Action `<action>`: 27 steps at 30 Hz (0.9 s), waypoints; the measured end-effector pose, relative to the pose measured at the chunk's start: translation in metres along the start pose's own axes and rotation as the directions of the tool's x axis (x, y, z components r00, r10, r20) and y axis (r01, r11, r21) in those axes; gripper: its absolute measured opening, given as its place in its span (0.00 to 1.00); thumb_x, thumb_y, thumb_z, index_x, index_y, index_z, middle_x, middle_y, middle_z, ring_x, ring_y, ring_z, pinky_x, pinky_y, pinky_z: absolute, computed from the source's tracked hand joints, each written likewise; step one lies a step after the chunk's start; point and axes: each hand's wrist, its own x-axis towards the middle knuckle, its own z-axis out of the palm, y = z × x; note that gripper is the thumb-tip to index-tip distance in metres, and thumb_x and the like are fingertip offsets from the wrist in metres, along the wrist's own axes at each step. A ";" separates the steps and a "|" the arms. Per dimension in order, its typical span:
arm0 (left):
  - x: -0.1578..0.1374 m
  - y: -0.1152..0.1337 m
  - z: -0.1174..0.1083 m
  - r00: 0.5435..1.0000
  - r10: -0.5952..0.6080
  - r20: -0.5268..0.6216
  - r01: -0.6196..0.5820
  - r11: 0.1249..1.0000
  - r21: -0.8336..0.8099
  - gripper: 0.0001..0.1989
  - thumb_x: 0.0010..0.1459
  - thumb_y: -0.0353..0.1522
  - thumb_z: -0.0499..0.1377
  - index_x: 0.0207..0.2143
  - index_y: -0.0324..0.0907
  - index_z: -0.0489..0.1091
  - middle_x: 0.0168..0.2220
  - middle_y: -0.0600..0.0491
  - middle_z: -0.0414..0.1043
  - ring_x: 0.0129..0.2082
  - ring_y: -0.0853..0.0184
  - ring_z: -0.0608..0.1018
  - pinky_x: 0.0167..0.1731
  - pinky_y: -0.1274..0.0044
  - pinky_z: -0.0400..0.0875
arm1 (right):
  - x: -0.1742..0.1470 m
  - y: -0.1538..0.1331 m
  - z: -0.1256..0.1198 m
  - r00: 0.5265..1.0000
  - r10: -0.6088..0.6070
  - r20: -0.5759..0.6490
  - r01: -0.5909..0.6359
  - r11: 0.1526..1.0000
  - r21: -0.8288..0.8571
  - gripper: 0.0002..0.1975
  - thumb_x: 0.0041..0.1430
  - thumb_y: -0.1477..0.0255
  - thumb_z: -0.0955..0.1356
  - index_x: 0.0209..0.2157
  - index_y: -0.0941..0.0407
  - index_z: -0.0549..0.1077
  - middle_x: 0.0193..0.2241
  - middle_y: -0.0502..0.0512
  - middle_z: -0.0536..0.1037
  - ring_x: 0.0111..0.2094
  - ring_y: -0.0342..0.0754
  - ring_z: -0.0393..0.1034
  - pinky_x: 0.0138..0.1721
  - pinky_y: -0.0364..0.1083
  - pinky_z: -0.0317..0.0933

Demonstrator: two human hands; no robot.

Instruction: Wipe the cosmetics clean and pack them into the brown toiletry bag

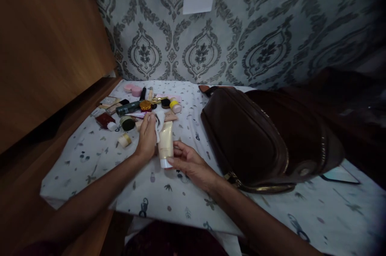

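Note:
A pale gold squeeze tube (pixel 166 142) with a white cap is held cap-down in front of me. My right hand (pixel 193 164) grips it near the cap, thumb across the lower front. Beside the tube's upper left side, my left hand (pixel 146 137) is closed on a crumpled white cloth or tissue (pixel 159 121), which touches or nearly touches the tube. Just left of that hand lies a small cream jar (pixel 124 140) with a gold band. A dark green round jar (pixel 127 123) sits behind it.
Cosmetics cluster at the back left: a dark green tube (pixel 128 109), a red bottle (pixel 105 120), a yellow-banded jar (pixel 175 106) and pink round containers (pixel 136 91). A large brown leather bag (pixel 241 135) fills the right side. A wooden cabinet (pixel 54 47) stands left. The patterned cloth (pixel 90 171) covers the surface.

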 end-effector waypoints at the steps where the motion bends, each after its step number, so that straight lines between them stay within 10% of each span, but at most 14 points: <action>1: -0.003 0.000 0.001 1.000 -0.003 0.000 0.003 1.000 0.006 0.19 0.66 0.49 0.49 0.47 0.47 0.68 0.47 0.50 0.73 0.53 0.63 0.73 0.51 0.72 0.69 | 0.000 0.000 0.000 1.000 -0.003 0.009 0.003 1.000 -0.011 0.26 0.46 0.66 0.78 0.46 0.55 0.70 0.39 0.53 0.79 0.36 0.44 0.74 0.40 0.45 0.67; 19: -0.002 0.020 0.004 0.964 -0.264 -0.027 0.232 0.887 -0.399 0.17 0.59 0.46 0.58 0.38 0.42 0.69 0.40 0.52 0.75 0.39 0.68 0.78 0.43 0.76 0.72 | 0.003 0.001 0.002 0.998 -0.054 0.020 0.055 0.996 -0.065 0.29 0.45 0.65 0.78 0.46 0.53 0.64 0.40 0.53 0.79 0.37 0.46 0.74 0.38 0.45 0.67; 27: -0.016 0.022 0.003 0.918 -0.165 0.360 0.236 0.958 -0.165 0.18 0.58 0.45 0.61 0.45 0.43 0.72 0.39 0.52 0.77 0.38 0.65 0.78 0.38 0.76 0.73 | 0.001 -0.001 0.002 0.971 -0.207 -0.121 0.199 0.977 -0.079 0.27 0.44 0.64 0.78 0.43 0.52 0.67 0.45 0.53 0.75 0.41 0.48 0.73 0.40 0.48 0.70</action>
